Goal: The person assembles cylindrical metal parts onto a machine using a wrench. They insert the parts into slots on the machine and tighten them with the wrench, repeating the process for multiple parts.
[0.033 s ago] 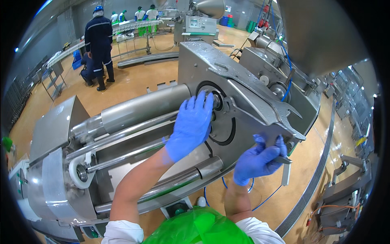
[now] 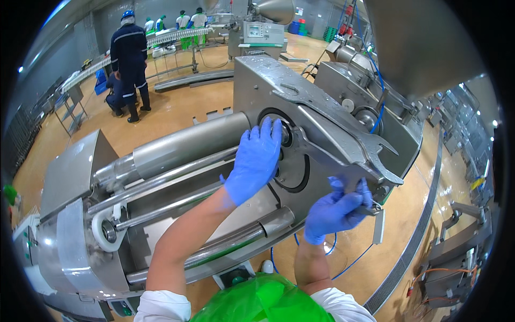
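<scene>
My left hand [image 2: 255, 158], in a blue glove, lies with outstretched fingers over a round metal fitting [image 2: 285, 134] in the side of a steel machine [image 2: 257, 88]. A flat metal wrench [image 2: 322, 154] runs from that fitting down to the right. Its far end is in my right hand [image 2: 338, 212], also gloved in blue, with the fingers closed around it. My left fingers hide part of the fitting and the wrench's head. On the machine's sloping top rests a larger open-ended wrench [image 2: 370, 147], its forked jaw toward the right.
Steel rods [image 2: 177, 173] and a thick cylinder [image 2: 188, 140] extend left from the machine. A large metal hopper [image 2: 424, 48] overhangs the upper right. A floor drain [image 2: 413, 236] runs along the right. Farther back, a person in dark overalls [image 2: 129, 53] stands near a conveyor [image 2: 161, 38].
My right hand and the wrench end in it have shifted slightly left. My left hand stays at the fitting.
</scene>
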A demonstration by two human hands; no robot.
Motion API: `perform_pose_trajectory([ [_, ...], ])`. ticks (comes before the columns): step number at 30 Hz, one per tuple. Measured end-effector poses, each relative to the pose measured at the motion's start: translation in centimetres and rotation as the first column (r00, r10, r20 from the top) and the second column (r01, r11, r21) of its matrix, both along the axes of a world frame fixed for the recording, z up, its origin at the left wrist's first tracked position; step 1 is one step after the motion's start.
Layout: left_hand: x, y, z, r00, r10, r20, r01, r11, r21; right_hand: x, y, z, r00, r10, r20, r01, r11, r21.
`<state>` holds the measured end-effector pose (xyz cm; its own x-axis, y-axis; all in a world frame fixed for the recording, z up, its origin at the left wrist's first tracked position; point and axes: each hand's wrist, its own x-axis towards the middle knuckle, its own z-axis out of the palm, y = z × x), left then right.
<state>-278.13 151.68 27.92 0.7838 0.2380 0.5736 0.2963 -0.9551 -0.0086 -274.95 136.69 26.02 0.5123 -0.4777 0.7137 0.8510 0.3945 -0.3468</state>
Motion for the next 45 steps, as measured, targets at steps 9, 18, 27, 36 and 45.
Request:
perform_pose_trajectory([
  [9, 3.6, 3.0, 0.2, 0.988, -0.042, -0.146, -0.015, 0.931, -0.365, -2.9, -1.2, -10.5, 0.989, 0.093, -0.116, -0.112, 0.978, -0.175],
  [18, 3.4, 3.4, 2.3, 0.957, -0.052, -0.285, -0.091, 0.880, -0.466, -1.7, -1.2, -1.6, 0.949, 0.062, -0.308, -0.140, 0.961, -0.238],
  [27, 2.6, 4.0, 2.0, 0.967, -0.209, -0.148, 0.095, 0.830, -0.550, 0.5, -2.2, 7.4, 0.891, -0.431, -0.140, 0.246, 0.720, -0.649],
  [36, 1.1, 3.2, -0.3, 0.959, -0.277, 0.063, 0.284, 0.946, -0.159, 3.5, -3.9, -4.1, 0.942, -0.283, -0.182, 0.186, 0.887, -0.423],
  [45, 2.9, 6.4, 2.1, 0.920, -0.331, -0.211, 0.079, 0.684, -0.726, 4.3, -4.0, -4.8, 0.974, -0.205, -0.101, 0.152, 0.912, -0.382],
])
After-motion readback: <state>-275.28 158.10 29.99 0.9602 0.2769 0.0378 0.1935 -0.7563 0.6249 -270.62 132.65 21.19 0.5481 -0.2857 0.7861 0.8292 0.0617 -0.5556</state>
